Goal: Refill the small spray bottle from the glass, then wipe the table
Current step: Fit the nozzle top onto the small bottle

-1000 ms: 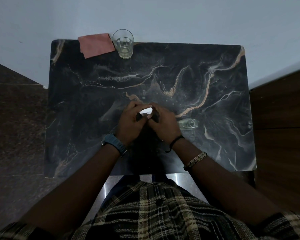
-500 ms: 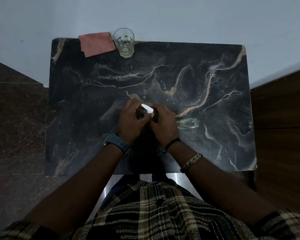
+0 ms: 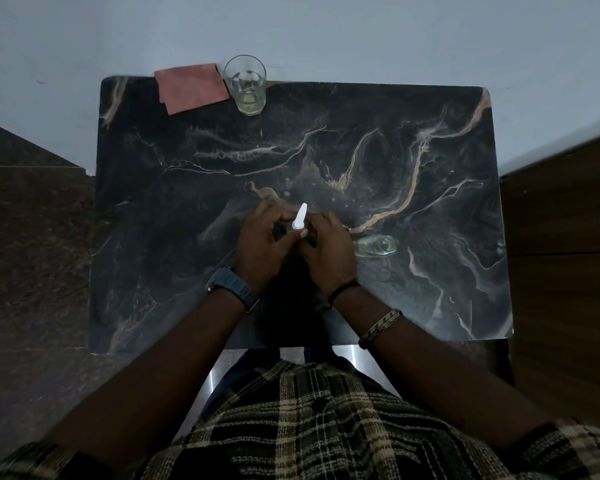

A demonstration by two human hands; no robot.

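Both of my hands meet over the middle of the dark marble table (image 3: 430, 188). My left hand (image 3: 260, 242) and my right hand (image 3: 329, 249) are closed around the small spray bottle, whose body is hidden between the fingers. Only its white spray head (image 3: 299, 220) shows, pointing away from me, with my right thumb at its base. The drinking glass (image 3: 245, 85) stands upright at the far edge with a little liquid at the bottom. Left of the glass, touching it, lies a pink cloth (image 3: 191, 87).
A small clear cap (image 3: 374, 245) lies on its side just right of my right hand. Small droplets speckle the table beyond my hands. A wall runs behind the table, and a wooden surface (image 3: 561, 254) borders its right side.
The white spray head has turned from lying sideways across my fingers to pointing away from me. Both hands have stayed at the same spot.
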